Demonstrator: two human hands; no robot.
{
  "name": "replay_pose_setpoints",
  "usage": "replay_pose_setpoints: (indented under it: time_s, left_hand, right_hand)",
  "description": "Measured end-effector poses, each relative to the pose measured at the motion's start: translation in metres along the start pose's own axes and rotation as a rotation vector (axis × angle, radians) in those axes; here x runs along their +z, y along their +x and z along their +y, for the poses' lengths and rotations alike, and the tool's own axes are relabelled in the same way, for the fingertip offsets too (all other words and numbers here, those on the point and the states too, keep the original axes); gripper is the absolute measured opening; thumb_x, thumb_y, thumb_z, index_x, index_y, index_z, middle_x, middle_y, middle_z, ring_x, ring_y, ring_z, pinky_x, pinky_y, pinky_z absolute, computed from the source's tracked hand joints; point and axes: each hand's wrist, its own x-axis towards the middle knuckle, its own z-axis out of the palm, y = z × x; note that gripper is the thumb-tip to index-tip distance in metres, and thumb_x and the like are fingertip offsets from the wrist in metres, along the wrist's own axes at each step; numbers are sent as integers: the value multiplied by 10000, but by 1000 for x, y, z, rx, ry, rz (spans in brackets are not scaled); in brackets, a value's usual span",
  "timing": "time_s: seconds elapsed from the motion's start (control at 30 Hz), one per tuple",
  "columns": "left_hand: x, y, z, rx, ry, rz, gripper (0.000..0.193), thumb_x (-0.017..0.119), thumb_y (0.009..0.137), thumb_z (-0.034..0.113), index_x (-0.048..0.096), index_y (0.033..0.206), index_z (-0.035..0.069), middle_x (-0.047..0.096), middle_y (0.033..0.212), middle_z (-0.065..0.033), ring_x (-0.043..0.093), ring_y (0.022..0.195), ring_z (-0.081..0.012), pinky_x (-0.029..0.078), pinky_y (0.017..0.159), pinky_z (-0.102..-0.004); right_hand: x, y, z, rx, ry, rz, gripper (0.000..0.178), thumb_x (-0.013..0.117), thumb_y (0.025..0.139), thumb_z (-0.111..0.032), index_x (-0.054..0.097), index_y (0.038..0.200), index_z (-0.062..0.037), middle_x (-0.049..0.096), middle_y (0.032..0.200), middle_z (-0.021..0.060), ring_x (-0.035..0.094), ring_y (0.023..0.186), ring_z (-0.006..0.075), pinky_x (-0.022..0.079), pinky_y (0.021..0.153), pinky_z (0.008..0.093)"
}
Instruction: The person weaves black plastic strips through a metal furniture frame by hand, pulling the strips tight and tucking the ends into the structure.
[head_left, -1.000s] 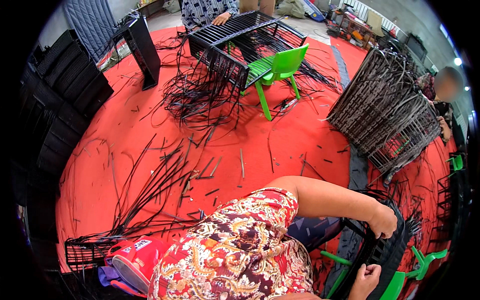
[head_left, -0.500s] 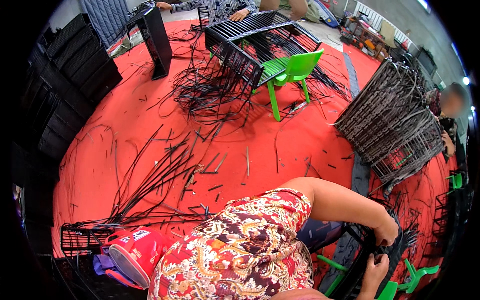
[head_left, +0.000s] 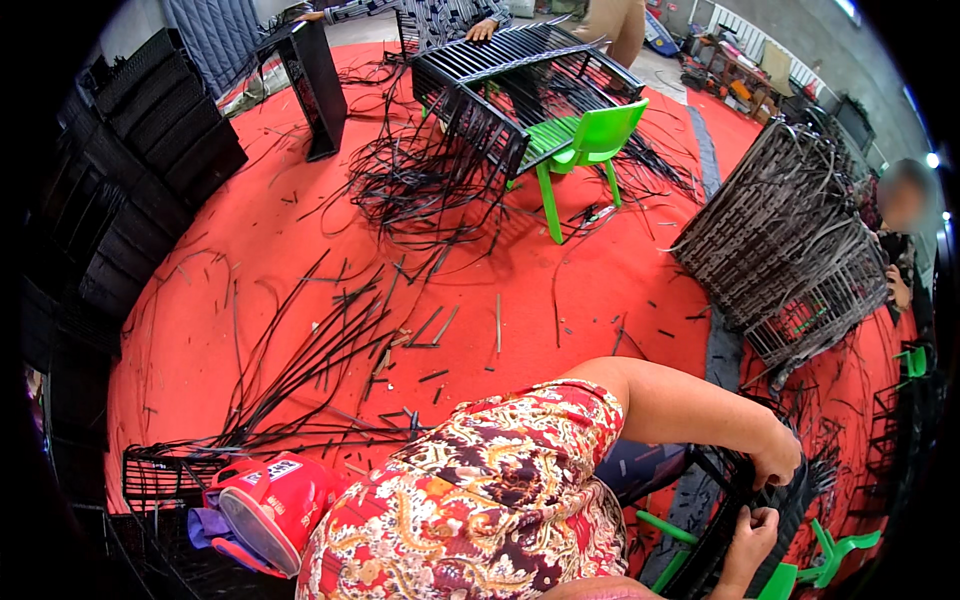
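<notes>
One left hand (head_left: 776,458), fingers bent over black woven frame (head_left: 793,515) at lower right; right hand (head_left: 752,535) just below, thumb against curled fingers. Whether either grasps a strand: cannot tell. Red bag (head_left: 272,515) beside floral dress (head_left: 460,490). Red carpet (head_left: 460,330) beyond. Farther, green plastic chair (head_left: 600,130) near black slatted frame (head_left: 500,60); co-worker's hand (head_left: 482,30) at its far edge.

- I'm in a workshop: a black slatted frame (head_left: 520,60) across from me trails tangled strips (head_left: 420,200).
- Cut scraps (head_left: 433,376) litter the red floor covering (head_left: 560,300).
- Dark, textured pieces (head_left: 165,115) stand stacked to my left.
- One person (head_left: 445,25) is at that frame, another (head_left: 899,288) beside a strip-covered bundle (head_left: 775,235) to my right.
- Behind, I see a cluttered table (head_left: 728,62).
- My hands (head_left: 776,460) are at a dark, fringed piece (head_left: 788,512).
</notes>
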Motion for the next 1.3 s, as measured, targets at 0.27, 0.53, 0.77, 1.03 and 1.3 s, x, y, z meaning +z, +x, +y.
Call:
replay_pose_setpoints:
  time_s: [0.27,0.53,0.77,1.03,1.3]
  left_hand:
    - [2,1,-7,38,-11,24,342,722,688,446,710,856,149,671,838,-59,622,854,-278,475,681,-441]
    - [-1,-1,-8,18,-60,-45,279,734,674,398,708,828,166,649,911,-53,589,951,-283,468,713,-459]
    - [-1,-5,-7,-12,-38,-15,273,732,678,391,712,829,164,659,933,-41,582,990,-283,480,722,-436]
    - [-2,-20,-7,27,82,125,255,687,717,417,712,933,284,650,977,19,572,983,-273,486,720,-426]
    - [26,-19,-41,-23,-27,207,195,644,751,283,730,925,293,651,915,-2,603,922,-225,507,693,-411]
  right_hand:
    - [0,4,-14,74,29,-28,229,677,771,-73,468,738,15,459,638,81,433,584,194,391,580,331]
    - [8,7,-6,37,10,-1,220,675,763,-59,467,730,7,463,605,70,436,542,180,387,536,331]
    - [7,8,-9,70,28,-4,223,676,762,-70,467,738,3,460,606,73,436,537,191,389,543,341]
    - [11,10,19,15,1,42,219,662,784,-100,468,736,-9,446,604,47,426,545,155,386,535,320]
    - [15,12,19,-26,40,26,213,656,797,-93,461,763,-16,421,613,27,401,547,131,371,521,298]
